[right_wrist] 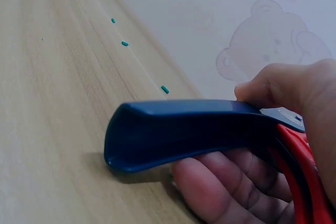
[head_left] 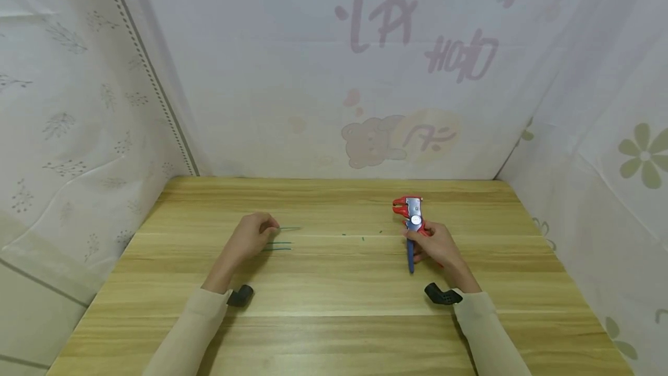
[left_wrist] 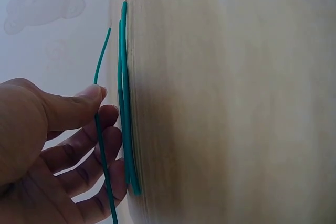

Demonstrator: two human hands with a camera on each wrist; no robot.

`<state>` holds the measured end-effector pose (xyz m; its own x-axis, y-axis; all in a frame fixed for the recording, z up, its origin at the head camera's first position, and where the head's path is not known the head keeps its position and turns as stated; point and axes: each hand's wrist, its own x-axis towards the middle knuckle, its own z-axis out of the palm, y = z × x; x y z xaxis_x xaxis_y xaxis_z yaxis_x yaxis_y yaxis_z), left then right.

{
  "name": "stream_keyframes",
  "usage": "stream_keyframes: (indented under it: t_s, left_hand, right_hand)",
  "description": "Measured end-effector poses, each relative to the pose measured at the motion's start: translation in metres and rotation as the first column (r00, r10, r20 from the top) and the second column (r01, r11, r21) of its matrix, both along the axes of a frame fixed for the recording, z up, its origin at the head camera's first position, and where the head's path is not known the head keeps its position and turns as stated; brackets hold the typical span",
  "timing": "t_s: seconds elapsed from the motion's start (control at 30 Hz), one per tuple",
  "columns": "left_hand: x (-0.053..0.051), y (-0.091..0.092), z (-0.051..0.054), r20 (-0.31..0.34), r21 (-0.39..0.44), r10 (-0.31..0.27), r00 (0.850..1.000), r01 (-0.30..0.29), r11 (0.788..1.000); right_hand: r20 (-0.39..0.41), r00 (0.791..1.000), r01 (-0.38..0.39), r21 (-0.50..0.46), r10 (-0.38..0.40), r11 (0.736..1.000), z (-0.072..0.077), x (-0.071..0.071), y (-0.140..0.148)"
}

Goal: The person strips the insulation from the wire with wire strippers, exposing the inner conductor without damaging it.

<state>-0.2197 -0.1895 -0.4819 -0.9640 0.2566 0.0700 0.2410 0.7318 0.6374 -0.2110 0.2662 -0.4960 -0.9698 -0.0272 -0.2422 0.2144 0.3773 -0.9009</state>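
Between thumb and forefinger, my left hand (head_left: 254, 235) pinches a thin green wire (left_wrist: 99, 129), whose far end points up and away in the left wrist view. Just beside those fingers, two more green wires (left_wrist: 124, 87) lie on the table; one shows a bare copper tip. Over on the right, my right hand (head_left: 437, 246) holds a wire stripper (head_left: 414, 219) with red jaws, a silver body, and one blue and one red handle. Its jaws point away and to the left, apart from the wires. The blue handle (right_wrist: 178, 129) fills the middle of the right wrist view.
Several short green insulation bits (right_wrist: 165, 89) are scattered on the wooden table (head_left: 334, 283) between the hands. White patterned cloth (head_left: 292, 62) hangs behind the table and on both sides. A black wrist-worn device (head_left: 442, 295) sits at each cuff.
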Motion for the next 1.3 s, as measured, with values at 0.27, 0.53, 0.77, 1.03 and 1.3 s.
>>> stream_keyframes:
  t_s: [0.27, 0.53, 0.77, 1.03, 1.3]
  left_hand:
    - [0.003, -0.002, 0.002, 0.013, -0.01, 0.017, 1.0, -0.017, 1.0]
    - [0.005, -0.006, 0.002, 0.007, -0.027, 0.023, 1.0, -0.022, 0.999]
    - [0.006, -0.012, 0.001, 0.004, -0.054, 0.018, 1.0, -0.017, 0.998]
    - [0.005, -0.013, 0.002, 0.016, -0.06, 0.018, 1.0, -0.017, 0.998]
    - [0.003, -0.012, 0.001, 0.043, -0.064, 0.024, 0.999, -0.021, 0.998]
  right_hand:
    - [0.0, 0.999, 0.033, 0.055, -0.033, 0.998, 0.0, -0.001, 0.004]
    - [-0.01, 0.999, 0.042, 0.116, -0.042, 0.992, 0.001, 0.0, 0.004]
    - [-0.041, 0.997, 0.07, 0.208, -0.062, 0.976, 0.004, 0.001, 0.003]
    - [-0.088, 0.995, 0.076, 0.347, -0.048, 0.935, 0.004, 0.001, 0.005]
    - [-0.241, 0.97, 0.185, 0.612, -0.041, 0.769, 0.01, 0.007, 0.001]
